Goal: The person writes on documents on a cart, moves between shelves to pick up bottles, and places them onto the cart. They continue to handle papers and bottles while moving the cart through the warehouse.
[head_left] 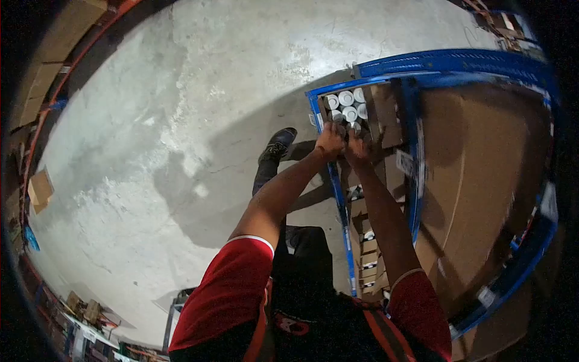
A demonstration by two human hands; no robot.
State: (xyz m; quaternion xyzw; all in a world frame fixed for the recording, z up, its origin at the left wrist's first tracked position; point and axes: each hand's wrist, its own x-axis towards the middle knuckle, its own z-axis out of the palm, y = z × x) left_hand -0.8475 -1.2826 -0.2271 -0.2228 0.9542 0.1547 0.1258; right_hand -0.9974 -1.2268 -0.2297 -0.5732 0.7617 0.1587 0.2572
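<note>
Several white-topped cylindrical containers (345, 98) stand close together in an open cardboard box (386, 114) on the blue-edged rack. At the box's near edge, my left hand (330, 140) reaches in among the nearest containers, its fingers curled and partly hidden. Just to its right, my right hand (357, 146) is at the containers too, fingers bent downward. What either hand grips is too small and dark to make out.
Blue rack beams (458, 62) frame a large brown cardboard surface (476, 181) at right. More opened boxes (369, 259) lie on the rack below my right forearm. A cardboard piece (40, 190) is at far left. My shoe (281, 140) is on the concrete floor left of the rack.
</note>
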